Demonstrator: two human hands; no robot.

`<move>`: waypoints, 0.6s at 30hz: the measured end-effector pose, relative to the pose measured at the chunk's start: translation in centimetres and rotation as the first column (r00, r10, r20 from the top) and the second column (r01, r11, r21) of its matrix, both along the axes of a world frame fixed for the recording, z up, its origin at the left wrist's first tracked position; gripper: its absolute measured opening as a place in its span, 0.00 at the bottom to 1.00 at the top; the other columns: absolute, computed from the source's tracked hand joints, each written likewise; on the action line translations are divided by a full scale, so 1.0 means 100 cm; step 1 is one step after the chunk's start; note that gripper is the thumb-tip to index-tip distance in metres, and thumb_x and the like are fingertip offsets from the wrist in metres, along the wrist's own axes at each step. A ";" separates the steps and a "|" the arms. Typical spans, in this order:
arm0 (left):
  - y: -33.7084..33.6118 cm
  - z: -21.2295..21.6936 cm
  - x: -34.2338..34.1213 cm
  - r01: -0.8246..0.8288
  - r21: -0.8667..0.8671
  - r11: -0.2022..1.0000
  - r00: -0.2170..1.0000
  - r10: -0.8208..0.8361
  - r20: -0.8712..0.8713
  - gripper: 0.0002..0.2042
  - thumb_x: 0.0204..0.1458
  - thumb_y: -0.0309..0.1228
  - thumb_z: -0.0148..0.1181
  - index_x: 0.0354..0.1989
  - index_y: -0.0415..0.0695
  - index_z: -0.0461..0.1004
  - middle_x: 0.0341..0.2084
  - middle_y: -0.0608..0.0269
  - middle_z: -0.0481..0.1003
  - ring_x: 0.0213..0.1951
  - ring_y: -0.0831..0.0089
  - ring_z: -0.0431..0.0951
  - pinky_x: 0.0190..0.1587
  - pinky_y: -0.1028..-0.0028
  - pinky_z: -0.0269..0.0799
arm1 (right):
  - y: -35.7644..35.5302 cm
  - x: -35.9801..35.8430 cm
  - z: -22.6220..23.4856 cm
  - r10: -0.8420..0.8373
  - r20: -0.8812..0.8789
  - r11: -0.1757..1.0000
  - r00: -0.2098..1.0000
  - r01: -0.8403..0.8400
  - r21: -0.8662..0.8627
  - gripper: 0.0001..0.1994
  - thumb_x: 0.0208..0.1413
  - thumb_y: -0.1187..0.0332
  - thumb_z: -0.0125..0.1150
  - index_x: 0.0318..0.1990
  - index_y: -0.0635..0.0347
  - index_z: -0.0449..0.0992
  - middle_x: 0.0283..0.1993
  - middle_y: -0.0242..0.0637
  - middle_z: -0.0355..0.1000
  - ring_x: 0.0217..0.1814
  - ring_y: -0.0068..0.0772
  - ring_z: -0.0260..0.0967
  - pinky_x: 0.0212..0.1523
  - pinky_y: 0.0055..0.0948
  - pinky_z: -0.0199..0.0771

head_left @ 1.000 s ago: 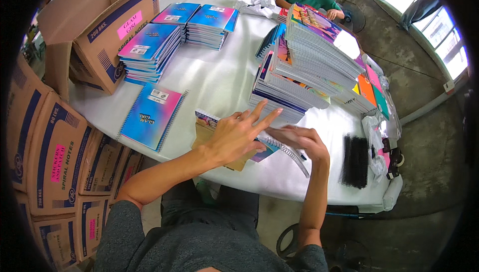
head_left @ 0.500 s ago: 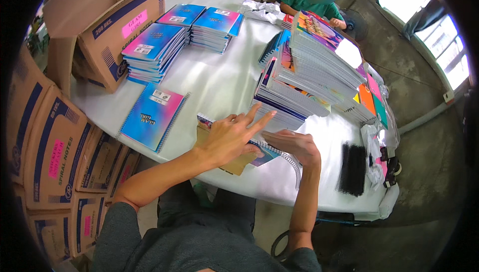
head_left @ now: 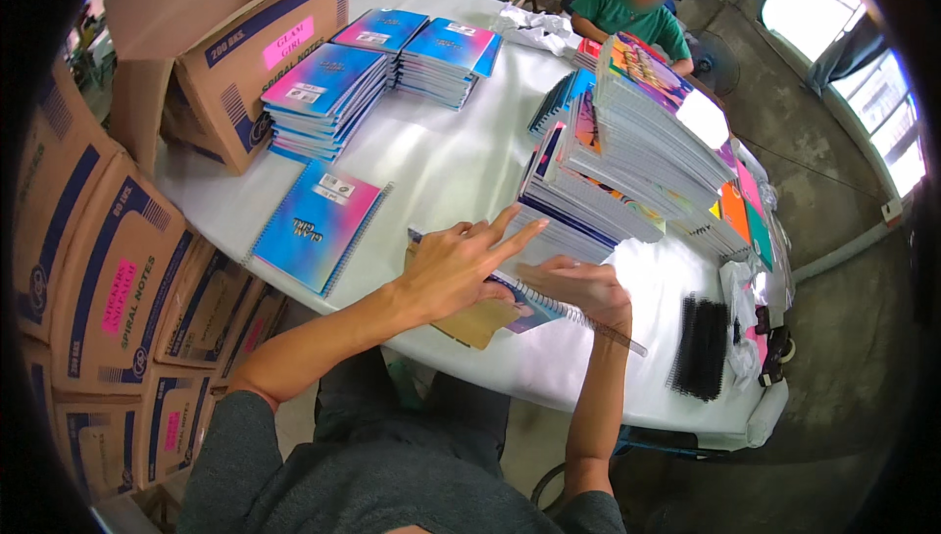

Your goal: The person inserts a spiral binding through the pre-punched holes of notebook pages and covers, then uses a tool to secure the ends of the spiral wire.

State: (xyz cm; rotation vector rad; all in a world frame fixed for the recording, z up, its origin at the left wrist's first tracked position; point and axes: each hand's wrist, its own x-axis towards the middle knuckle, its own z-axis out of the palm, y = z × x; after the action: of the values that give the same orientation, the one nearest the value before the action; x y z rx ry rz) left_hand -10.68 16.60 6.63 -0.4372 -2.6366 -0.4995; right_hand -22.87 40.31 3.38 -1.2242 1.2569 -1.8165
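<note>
My left hand point(head_left: 456, 267) grips a notebook with a tan board side point(head_left: 475, 326), its thumb on the board and index and middle fingers stretched out. A wire spiral coil point(head_left: 619, 336) runs along the notebook's right edge, its loose end sticking out past the corner toward the lower right. My right hand point(head_left: 584, 287) lies against the coil with fingers outstretched, partly smeared by motion. To the left, a blue and pink spiral notebook point(head_left: 320, 225) lies flat on the table. Just beyond my hands rises a tall stack of unbound notebooks point(head_left: 627, 167).
Stacks of blue and pink notebooks point(head_left: 328, 93) stand beside an open carton point(head_left: 245, 83). More cartons point(head_left: 123, 279) are piled at the left. Black coils point(head_left: 700, 346) lie on the white table point(head_left: 441, 157) at the right. Across it sits a person in green point(head_left: 627, 20).
The coil's loose end has swung from hanging down in a curve to pointing straighter outward. My right hand has blurred against it. The whole view has shifted slightly.
</note>
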 end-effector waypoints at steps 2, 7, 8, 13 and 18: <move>-0.005 -0.005 -0.001 0.000 0.009 1.000 1.000 0.001 -0.029 0.52 0.34 0.47 0.73 0.72 0.62 0.50 0.66 0.54 0.60 0.41 0.55 0.80 0.37 0.65 0.79 | -0.015 0.010 0.031 -0.078 -0.207 0.912 0.975 0.154 0.380 0.34 0.54 0.45 0.58 0.53 0.74 0.75 0.53 0.51 0.73 0.53 0.45 0.70 0.55 0.40 0.68; -0.004 0.001 -0.001 -0.026 -0.012 1.000 0.999 0.026 0.018 0.52 0.34 0.47 0.73 0.72 0.62 0.50 0.66 0.53 0.59 0.42 0.51 0.80 0.39 0.63 0.79 | -0.015 0.014 0.031 -0.029 -0.116 0.997 0.993 0.038 0.074 0.27 0.57 0.53 0.57 0.54 0.69 0.76 0.50 0.48 0.74 0.52 0.38 0.69 0.53 0.32 0.67; -0.003 0.000 0.001 -0.024 -0.022 0.999 1.000 0.024 0.015 0.52 0.34 0.47 0.73 0.72 0.62 0.50 0.66 0.52 0.59 0.42 0.50 0.80 0.39 0.63 0.79 | -0.013 0.013 0.034 -0.038 -0.218 0.925 0.975 0.117 0.362 0.26 0.58 0.55 0.55 0.54 0.71 0.75 0.52 0.51 0.74 0.53 0.39 0.69 0.56 0.31 0.65; -0.005 0.004 0.003 -0.041 -0.002 0.999 0.999 0.042 0.026 0.53 0.34 0.47 0.74 0.72 0.62 0.49 0.66 0.53 0.59 0.43 0.50 0.79 0.39 0.63 0.80 | -0.027 0.010 0.039 -0.007 -0.315 0.879 0.949 0.156 0.451 0.26 0.59 0.56 0.54 0.54 0.75 0.74 0.54 0.50 0.73 0.55 0.39 0.68 0.58 0.31 0.63; -0.008 -0.001 0.004 -0.039 -0.014 0.999 0.999 0.039 0.007 0.54 0.33 0.47 0.74 0.72 0.62 0.48 0.67 0.54 0.59 0.43 0.51 0.79 0.38 0.64 0.80 | -0.025 0.016 0.049 -0.108 -0.291 0.840 0.951 0.244 0.484 0.26 0.59 0.56 0.55 0.51 0.75 0.75 0.53 0.46 0.74 0.53 0.38 0.68 0.56 0.34 0.64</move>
State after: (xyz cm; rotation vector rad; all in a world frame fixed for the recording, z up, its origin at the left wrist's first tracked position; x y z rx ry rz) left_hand -10.25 15.83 6.51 -0.3883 -2.6512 -0.4714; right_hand -21.30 37.81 8.24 -1.0718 1.9098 -1.3207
